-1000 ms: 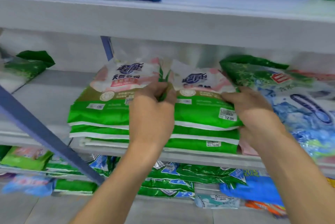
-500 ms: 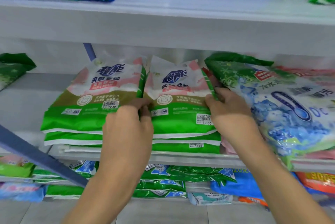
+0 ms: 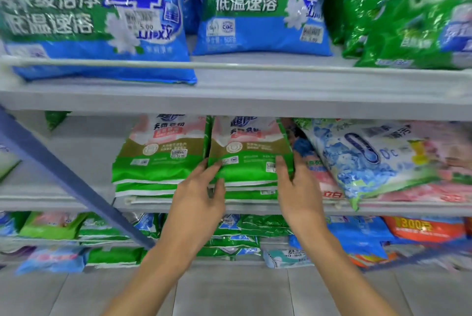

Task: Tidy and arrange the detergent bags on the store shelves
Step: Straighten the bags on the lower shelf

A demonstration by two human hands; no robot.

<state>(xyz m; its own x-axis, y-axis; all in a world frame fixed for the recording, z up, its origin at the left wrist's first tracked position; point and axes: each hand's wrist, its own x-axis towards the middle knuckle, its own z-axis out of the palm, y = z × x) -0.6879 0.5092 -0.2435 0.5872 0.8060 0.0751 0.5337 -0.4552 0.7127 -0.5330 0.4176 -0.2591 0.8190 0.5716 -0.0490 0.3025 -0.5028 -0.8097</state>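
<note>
The top green bag (image 3: pixel 251 162) of the R stack is held from both sides. Its front-L corner is pinched by the L hand (image 3: pixel 201 195), w/ lightly bent fingers on top and the thumb set against the stack's front edge. Its R edge is gripped by the R hand (image 3: pixel 300 188), thumb laid on the bag's face near the price sticker, fingers curled round the side. Both grips are only partly closed, not tight fists.

The bag is found lying flat on the middle shelf (image 3: pixel 63 198), topmost of a short pile of like bags, front edge twd the camera. Just beside it, touching along the L side, a second stack (image 3: pixel 158 162) of the same green-and-pink bags is seen.

To the R, a pink bag (image 3: pixel 323 180) is wedged next to the R hand, and a large blue-and-white bag (image 3: pixel 370 159) is propped tilted over it.

Above, the upper shelf (image 3: pixel 229 96) is loaded w/ two blue bags (image 3: pixel 89 21) and green bags (image 3: pixel 408 14) at far R. A blue diagonal brace (image 3: pixel 63 175) is crossed in front at L. Mixed bags (image 3: pixel 242 236) are piled on lower shelves; detail there is blurred.
</note>
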